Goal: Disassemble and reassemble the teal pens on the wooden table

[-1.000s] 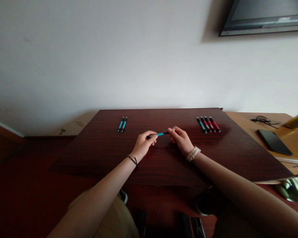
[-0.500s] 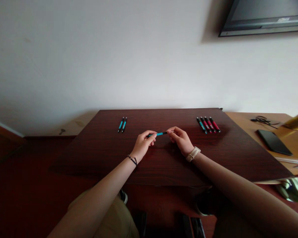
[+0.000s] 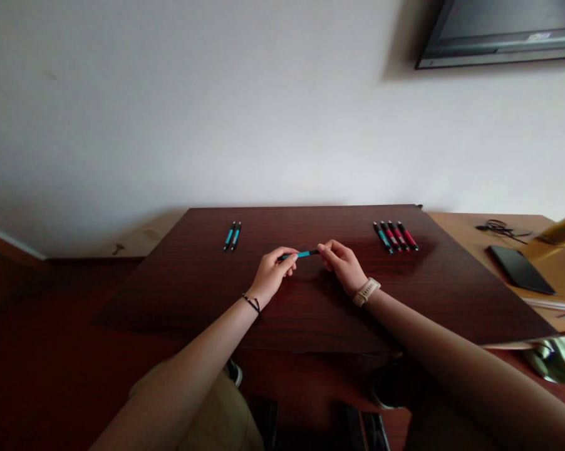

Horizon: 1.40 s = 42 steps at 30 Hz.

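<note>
A blue-and-black pen [image 3: 304, 254] is held level above the dark wooden table [image 3: 305, 319], between my two hands. My left hand [image 3: 274, 268] pinches its left end between thumb and fingers. At the other end, the fingertips of my right hand [image 3: 341, 263] are closed on the black tip. Two blue pens [image 3: 232, 237] lie side by side on the table to the left. Over on the right, a row holds one more blue pen [image 3: 383, 237] and several red pens [image 3: 399, 237], all lined up parallel.
Beside the table on the right stands a lighter wooden desk [image 3: 480, 232], bearing a black phone-like object [image 3: 520, 269], a coiled black cable [image 3: 501, 229] and a yellow item [image 3: 562, 232]. A wall screen [image 3: 503, 37] hangs at upper right.
My right fingertips have shifted very slightly at the pen's right end. The left hand and the pens on the table stay where they were.
</note>
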### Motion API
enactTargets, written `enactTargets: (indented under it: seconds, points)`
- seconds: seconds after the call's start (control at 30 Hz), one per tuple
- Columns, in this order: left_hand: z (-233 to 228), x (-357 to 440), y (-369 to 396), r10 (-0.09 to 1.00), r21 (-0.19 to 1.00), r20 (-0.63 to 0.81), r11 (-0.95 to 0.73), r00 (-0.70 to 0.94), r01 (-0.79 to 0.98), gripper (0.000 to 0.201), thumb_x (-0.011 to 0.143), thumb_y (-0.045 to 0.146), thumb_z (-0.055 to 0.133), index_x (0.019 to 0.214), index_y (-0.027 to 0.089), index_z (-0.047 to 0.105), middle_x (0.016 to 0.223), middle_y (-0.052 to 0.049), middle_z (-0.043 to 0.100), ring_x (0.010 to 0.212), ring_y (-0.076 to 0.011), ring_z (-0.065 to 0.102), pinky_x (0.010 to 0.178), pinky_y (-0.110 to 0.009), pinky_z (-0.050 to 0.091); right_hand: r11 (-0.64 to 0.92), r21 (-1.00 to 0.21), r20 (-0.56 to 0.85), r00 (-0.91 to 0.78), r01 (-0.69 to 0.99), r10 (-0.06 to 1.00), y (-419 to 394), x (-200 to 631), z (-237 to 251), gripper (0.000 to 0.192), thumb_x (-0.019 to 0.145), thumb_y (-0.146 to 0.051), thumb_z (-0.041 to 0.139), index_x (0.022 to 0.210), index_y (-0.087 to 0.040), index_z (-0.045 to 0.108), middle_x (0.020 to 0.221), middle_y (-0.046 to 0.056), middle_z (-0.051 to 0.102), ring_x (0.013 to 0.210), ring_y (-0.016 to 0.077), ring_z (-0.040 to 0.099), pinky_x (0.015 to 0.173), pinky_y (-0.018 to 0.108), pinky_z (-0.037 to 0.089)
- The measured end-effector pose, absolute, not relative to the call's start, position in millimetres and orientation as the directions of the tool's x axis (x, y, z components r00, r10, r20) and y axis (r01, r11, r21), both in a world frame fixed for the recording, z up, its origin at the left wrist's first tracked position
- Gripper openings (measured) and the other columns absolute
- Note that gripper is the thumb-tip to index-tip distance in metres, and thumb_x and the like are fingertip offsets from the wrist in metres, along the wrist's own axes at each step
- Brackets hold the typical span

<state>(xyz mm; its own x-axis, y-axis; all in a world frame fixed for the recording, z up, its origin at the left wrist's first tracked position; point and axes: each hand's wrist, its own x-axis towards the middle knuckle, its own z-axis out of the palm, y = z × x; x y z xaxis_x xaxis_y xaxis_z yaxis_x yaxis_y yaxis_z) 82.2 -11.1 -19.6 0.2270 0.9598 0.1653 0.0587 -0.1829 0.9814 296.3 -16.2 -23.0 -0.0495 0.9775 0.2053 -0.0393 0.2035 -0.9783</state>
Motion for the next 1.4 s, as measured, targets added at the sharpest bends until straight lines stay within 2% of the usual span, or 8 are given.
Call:
enactTargets:
  seconds: [0.17,0.4,1.0,1.23,1.4]
  points:
    - [-18.2,83.0,-11.6,0.969,0.984,0.153,-0.167,0.197,0.061,0.028,0.09,0.039,0.071,0.103,0.015,0.074,0.075,-0.002,0.064,0.061,-0.0112,0.056,0.055,-0.023,0.041,0.194,-0.98,0.196,-0.058,-0.031,0.979,-15.5,298.1,-24.4,0.044,0.084,-0.063,0.075,0.087,-0.021,0.063,0.063,-0.004,0.051,0.056,0.0121,0.044,0.053,0.027,0.033]
    - [-18.2,83.2,-11.2,0.968,0.983,0.162,-0.175,0.192,0.056,0.028,0.09,0.04,0.069,0.103,0.015,0.074,0.075,-0.002,0.064,0.06,-0.0114,0.056,0.054,-0.023,0.041,0.19,-0.98,0.193,-0.071,-0.054,0.979,-14.3,299.2,-27.4,0.04,0.085,-0.058,0.077,0.093,-0.02,0.067,0.064,-0.004,0.052,0.057,0.0121,0.044,0.054,0.026,0.034]
    - [-18.7,82.5,-12.3,0.961,0.983,0.171,-0.183,0.22,0.035,0.029,0.092,0.044,0.069,0.099,0.016,0.072,0.072,-0.002,0.064,0.061,-0.012,0.057,0.055,-0.024,0.041,0.254,-0.967,0.252,-0.058,0.014,0.966,-16.8,298.8,-25.2,0.05,0.092,-0.065,0.068,0.072,-0.022,0.05,0.06,-0.005,0.048,0.054,0.0117,0.039,0.053,0.027,0.031]
    - [-15.7,82.9,-12.6,0.963,0.984,0.167,-0.175,0.212,0.021,0.029,0.092,0.044,0.067,0.099,0.016,0.073,0.074,-0.002,0.063,0.06,-0.0116,0.056,0.054,-0.024,0.04,0.215,-0.977,0.214,-0.065,0.009,0.975,-15.9,298.9,-25.9,0.046,0.085,-0.066,0.073,0.085,-0.021,0.062,0.061,-0.005,0.05,0.056,0.0127,0.043,0.053,0.027,0.034]
    - [-16.1,82.7,-12.2,0.961,0.984,0.166,-0.175,0.22,0.018,0.031,0.094,0.044,0.065,0.102,0.016,0.074,0.077,-0.003,0.064,0.06,-0.0112,0.056,0.054,-0.024,0.039,0.215,-0.976,0.216,-0.071,-0.016,0.974,-15.1,299.1,-25.9,0.041,0.086,-0.06,0.075,0.089,-0.02,0.064,0.062,-0.005,0.05,0.057,0.0121,0.044,0.053,0.026,0.034]
